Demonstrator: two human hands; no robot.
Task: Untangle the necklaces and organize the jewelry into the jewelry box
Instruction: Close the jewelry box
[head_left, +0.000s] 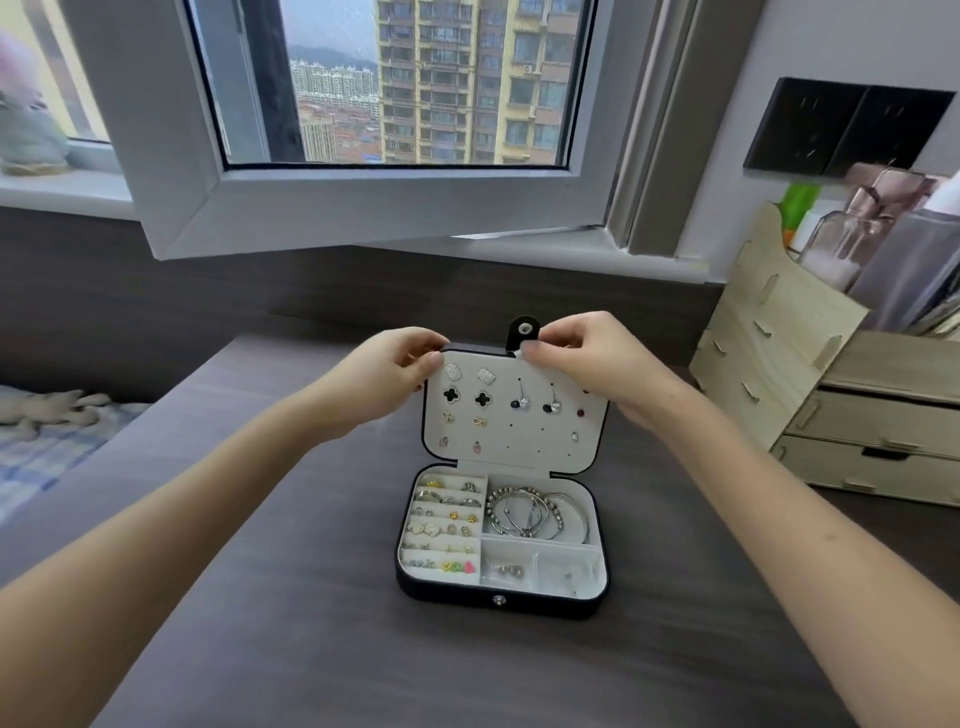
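Table (311, 623) with the open jewelry box (501, 597) at its middle: a case judged light and rigid, its upright hinged lid (514, 447) best taken at the top edge. Left hand (384, 379) pinches the lid's top left corner, right hand (587, 358) the edge beside the snap tab (523, 332); the studs (483, 399) pinned inside look delicate.

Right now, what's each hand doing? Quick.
Left hand: pinching the top left corner of the jewelry box lid.
Right hand: pinching the lid's top edge beside the snap tab.
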